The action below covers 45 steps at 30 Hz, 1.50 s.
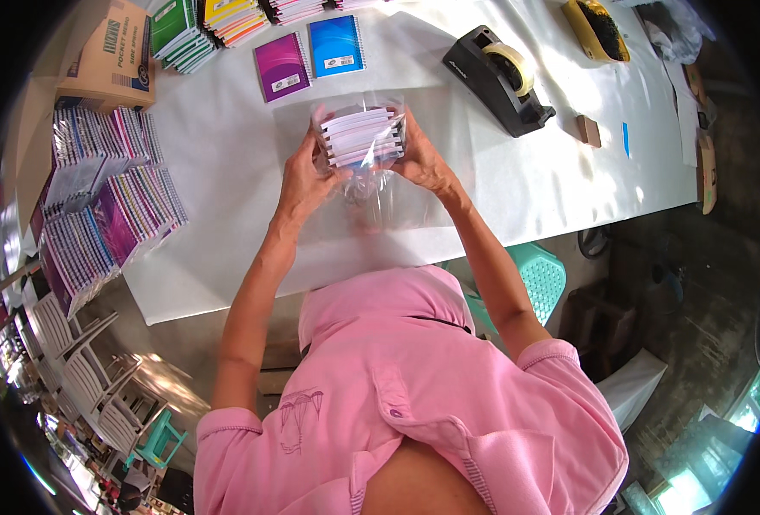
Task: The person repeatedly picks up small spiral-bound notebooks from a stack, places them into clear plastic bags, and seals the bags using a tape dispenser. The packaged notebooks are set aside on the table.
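Between my two hands, over the white table, is a stack of small notebooks (363, 137) in a clear plastic bag (363, 186), its page edges toward me. My left hand (309, 176) grips the stack's left side. On the opposite side my right hand (425, 163) is closed round the stack, its fingers partly behind the plastic. The bag's loose end hangs crumpled on the near side of the stack. Just beyond lie a purple spiral notebook (282, 69) and a blue spiral notebook (337, 45), flat and side by side.
A black tape dispenser (496, 79) stands right of the stack, with a small brown block (588, 131) and a blue strip (625, 138) beyond it. Piled spiral notebooks (105, 193) and a cardboard box (110, 56) line the left. A yellow container (596, 33) sits far right.
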Tool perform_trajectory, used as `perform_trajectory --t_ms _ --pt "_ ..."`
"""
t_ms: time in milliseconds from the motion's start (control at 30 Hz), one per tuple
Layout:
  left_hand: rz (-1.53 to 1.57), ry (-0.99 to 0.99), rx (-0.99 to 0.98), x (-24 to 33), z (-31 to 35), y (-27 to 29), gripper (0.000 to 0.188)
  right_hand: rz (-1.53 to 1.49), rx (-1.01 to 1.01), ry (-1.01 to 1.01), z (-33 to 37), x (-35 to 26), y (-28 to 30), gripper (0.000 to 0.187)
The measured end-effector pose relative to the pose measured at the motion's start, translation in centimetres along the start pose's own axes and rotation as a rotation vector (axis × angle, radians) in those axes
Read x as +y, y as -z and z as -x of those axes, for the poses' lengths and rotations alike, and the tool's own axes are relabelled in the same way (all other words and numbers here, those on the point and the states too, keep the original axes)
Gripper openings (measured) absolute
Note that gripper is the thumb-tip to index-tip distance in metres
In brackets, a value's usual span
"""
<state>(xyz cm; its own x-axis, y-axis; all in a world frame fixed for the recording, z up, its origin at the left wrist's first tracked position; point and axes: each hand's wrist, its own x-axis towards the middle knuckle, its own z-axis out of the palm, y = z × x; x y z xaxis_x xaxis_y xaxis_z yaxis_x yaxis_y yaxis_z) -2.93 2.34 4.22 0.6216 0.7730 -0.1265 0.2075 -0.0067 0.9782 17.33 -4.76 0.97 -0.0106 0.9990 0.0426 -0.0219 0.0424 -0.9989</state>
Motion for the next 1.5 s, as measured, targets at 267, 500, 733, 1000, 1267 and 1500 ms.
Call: perform_trajectory --t_ms 267,500,733,1000,1267,1500 --pt "0.118 -0.079 0.105 -2.5 -0.6 0.7 0.098 -0.028 -0.01 0.088 -1.4 0.6 0.2 0.093" --pt "-0.477 -0.565 0.252 1.8 -0.7 1.0 0.078 0.106 0.018 0.262 -0.5 -1.5 0.4 0.079" --pt "0.308 -0.39 0.436 2.0 1.2 1.3 0.055 0.263 0.215 0.295 0.5 -0.6 0.1 0.073" --pt "-0.406 -0.464 0.264 -0.6 0.6 2.4 0.05 0.383 0.238 0.329 0.2 -1.8 -2.0 0.058" --pt "-0.512 -0.506 0.238 0.5 -1.0 2.2 0.048 0.43 0.297 0.33 -1.0 -2.2 -2.1 0.036" --pt "-0.555 -0.485 0.175 1.0 -1.2 2.8 0.033 0.448 0.287 0.328 -1.4 -3.4 -2.1 0.028"
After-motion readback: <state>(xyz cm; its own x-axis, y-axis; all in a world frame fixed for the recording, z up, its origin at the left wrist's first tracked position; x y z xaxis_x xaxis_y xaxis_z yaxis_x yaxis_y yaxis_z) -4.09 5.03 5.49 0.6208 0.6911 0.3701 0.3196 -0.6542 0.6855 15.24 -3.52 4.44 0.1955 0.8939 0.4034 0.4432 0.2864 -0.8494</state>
